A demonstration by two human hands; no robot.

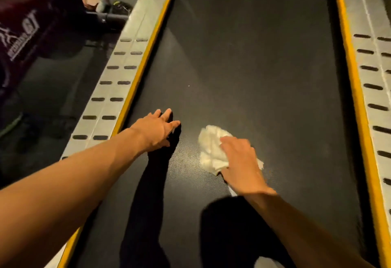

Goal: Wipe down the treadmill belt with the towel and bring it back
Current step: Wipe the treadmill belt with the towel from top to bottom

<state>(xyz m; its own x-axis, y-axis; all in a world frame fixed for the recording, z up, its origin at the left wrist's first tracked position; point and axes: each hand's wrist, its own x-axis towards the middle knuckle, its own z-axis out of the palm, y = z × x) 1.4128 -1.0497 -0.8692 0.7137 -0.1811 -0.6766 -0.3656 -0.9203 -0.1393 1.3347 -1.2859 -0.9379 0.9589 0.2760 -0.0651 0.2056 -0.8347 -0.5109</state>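
While the right hand [239, 162] pressed the crumpled white towel [211, 151] under closed fingers onto the black textured treadmill belt [254, 66], the left hand [156, 130] lay spread-fingered beside it.

Right hand [241, 162] presses towel [211, 151] on belt [254, 56].

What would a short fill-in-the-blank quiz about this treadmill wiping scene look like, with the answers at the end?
1. The right hand presses the crumpled ______ towel onto the belt.
2. The left hand rests on the belt with its fingers ______.
3. The strips edging the belt on both sides are ______.

Missing words: white; spread; yellow
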